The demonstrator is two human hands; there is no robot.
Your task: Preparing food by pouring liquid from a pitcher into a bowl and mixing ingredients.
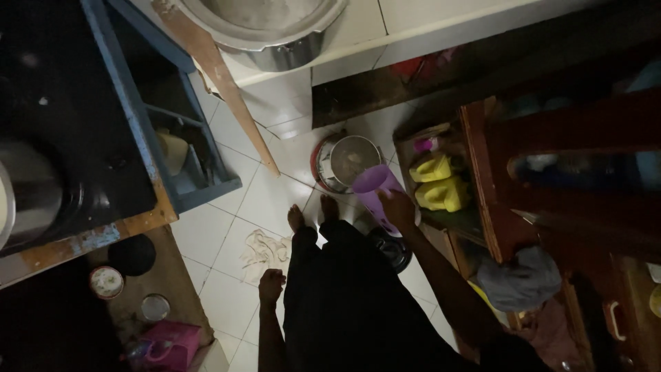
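The dark garment (358, 303) worn by the person fills the lower centre of the frame and lies nearest the camera. At its left edge the left hand (271, 284) hangs loosely curled beside the leg; nothing is held in it. Below it on the white tiled floor (220, 241) a crumpled pale cloth (265, 249) is seen, and two bare feet (311, 212) stand just beyond.

The right hand (398, 207) is extended forward at centre frame and is clasped around the wall of a purple plastic jug (377, 191). The jug is held off the floor, just right of the feet. Its long axis is tilted, running from lower right to upper left of the frame; the open mouth points to the upper left, towards a steel pot (352, 160) resting in a red basin (318, 165) on the floor, touching the jug's rim in the picture.

The step in hand is judged to be carrying the jug to the pot. The next move is judged to call for alignment of the mouth over the pot opening and a controlled increase of tilt; whether the jug holds liquid cannot be told.

Further off, yellow containers (441, 182) sit on a wooden shelf unit (482, 193) at the right, and a large metal vessel (265, 31) stands at the upper edge.
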